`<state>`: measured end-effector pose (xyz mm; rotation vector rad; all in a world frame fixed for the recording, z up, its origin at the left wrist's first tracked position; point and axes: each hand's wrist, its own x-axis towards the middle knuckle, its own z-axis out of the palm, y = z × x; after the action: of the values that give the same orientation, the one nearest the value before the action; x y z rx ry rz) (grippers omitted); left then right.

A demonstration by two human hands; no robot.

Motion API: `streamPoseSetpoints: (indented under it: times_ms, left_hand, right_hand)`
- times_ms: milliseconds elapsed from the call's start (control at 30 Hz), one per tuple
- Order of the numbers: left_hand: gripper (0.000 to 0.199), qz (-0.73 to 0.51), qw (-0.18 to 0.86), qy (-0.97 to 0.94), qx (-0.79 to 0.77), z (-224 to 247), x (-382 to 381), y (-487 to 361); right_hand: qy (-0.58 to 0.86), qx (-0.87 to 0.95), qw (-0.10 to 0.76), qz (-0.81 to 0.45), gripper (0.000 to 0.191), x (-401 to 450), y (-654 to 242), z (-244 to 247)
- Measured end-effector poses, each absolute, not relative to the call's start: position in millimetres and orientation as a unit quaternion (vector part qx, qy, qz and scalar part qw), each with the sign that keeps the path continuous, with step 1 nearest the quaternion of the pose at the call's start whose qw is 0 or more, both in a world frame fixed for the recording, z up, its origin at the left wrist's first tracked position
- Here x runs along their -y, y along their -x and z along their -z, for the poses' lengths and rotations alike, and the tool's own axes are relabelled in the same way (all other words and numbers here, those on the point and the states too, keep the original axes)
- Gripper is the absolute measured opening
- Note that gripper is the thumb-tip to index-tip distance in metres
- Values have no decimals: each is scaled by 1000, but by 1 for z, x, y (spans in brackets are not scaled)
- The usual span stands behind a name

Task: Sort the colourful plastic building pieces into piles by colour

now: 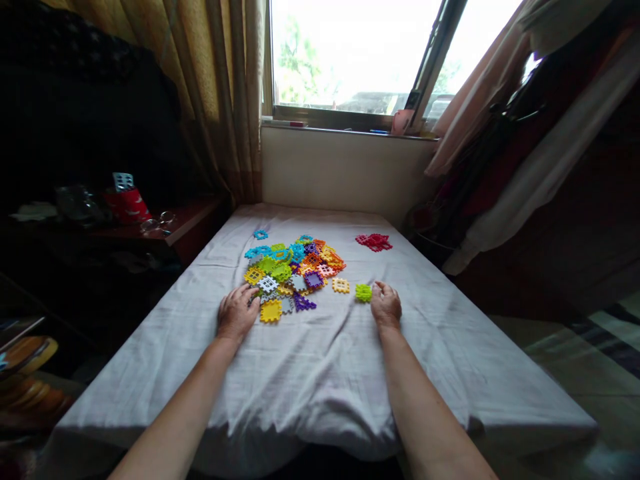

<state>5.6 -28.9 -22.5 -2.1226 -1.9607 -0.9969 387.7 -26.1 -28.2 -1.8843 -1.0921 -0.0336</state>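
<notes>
Right grip (386, 307): fingers curled, fingertips at the right edge of the green tiles (363, 293). I cannot tell whether it pinches them or only touches. Left grip (237, 312): palm down, fingers loosely bent at the near-left edge of the pile (281, 272); the fingertips' undersides are hidden, so I cannot confirm a hold.

Location: the green tiles lie on the cloth-covered worktop (460, 380), right of the pile and just beside the cream tile (341, 285). The red tiles (374, 241) form a separate group farther back. The yellow tile (271, 311) and purple triangle (305, 303) lie at the pile's near edge.

Handling: I judge the tiles light, stiff plastic, fairly smooth and not fragile. Toothed edges should give the fingertips purchase; I recommend taking opposite edges between thumb and forefinger. Overlapping tiles may catch on one another, and the wrinkled cloth may drag.
</notes>
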Motion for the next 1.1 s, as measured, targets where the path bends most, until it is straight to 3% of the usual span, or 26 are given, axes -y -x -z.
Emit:
streamPoseSetpoints:
  times_ms: [267, 500, 833, 1100]
  left_hand:
    - [29, 302, 54, 673, 673, 23, 21, -7]
    - [13, 398, -6, 650, 648, 23, 21, -2]
    - [31, 480, 44, 589, 648, 6, 38, 1]
    - [26, 343, 80, 791, 501, -8, 61, -38]
  right_hand:
    - [747, 477, 462, 14, 36, 28, -391, 35]
    - [743, 477, 469, 20, 34, 28, -392, 37]
    - [714, 500, 487, 59, 33, 38, -382, 20]
    - [580, 711, 397, -25, 33, 61, -318, -4]
